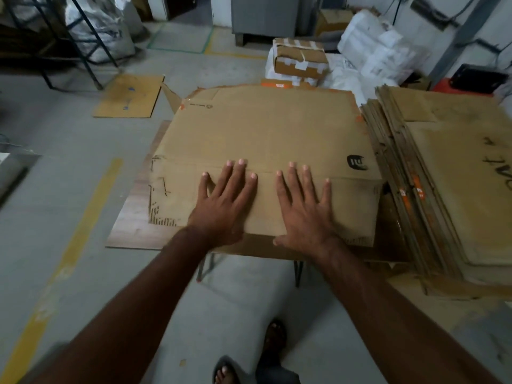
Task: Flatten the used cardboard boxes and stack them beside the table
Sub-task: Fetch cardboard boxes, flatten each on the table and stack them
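A flattened brown cardboard box (pixel 266 134) lies on a small wooden table (pixel 130 231), with a black logo at its right edge. My left hand (pixel 224 200) presses palm-down on its near flap, fingers straight and spread. My right hand (pixel 307 203) presses flat beside it, about a hand's width to the right. A thick stack of flattened cardboard boxes (pixel 443 184) stands immediately right of the table, its top sheet marked with black writing.
A taped cardboard parcel (pixel 299 58) sits on white sacks (pixel 379 48) behind the table. A loose cardboard sheet (pixel 128 95) lies on the grey floor at the back left, near a black metal rack (pixel 83 42). A yellow floor line (pixel 69 250) runs at left.
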